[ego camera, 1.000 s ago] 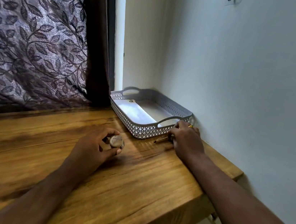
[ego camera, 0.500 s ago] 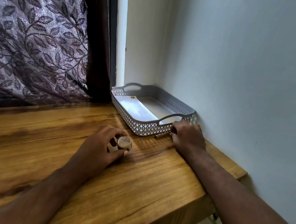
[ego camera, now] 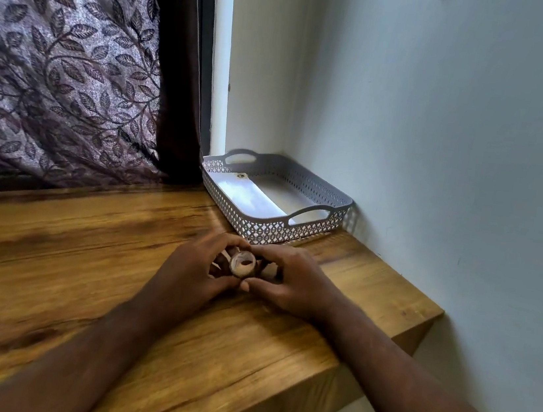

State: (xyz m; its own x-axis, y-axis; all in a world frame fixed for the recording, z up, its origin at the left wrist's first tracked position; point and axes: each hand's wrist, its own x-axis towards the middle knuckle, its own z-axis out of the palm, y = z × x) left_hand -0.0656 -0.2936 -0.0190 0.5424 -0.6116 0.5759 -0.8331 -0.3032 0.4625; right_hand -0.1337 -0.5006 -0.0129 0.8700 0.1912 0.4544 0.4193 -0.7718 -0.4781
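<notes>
Wooden desk (ego camera: pixel 73 283): left grip (ego camera: pixel 195 275) and right grip (ego camera: pixel 291 284) together hold a small round object (ego camera: pixel 242 263).

Our left forearm (ego camera: pixel 100 339): bare, stretched forward. Our left hand (ego camera: pixel 195 272): knuckles up, fingers and thumb curled round a small round object (ego camera: pixel 242 264). Our right forearm (ego camera: pixel 397 371): bare, angled in from the right. Our right hand (ego camera: pixel 291 284): fingers curled on the same object, thumb tip meeting the left thumb.

Head camera looks forward-down, close over the table (ego camera: pixel 48 263) corner.
</notes>
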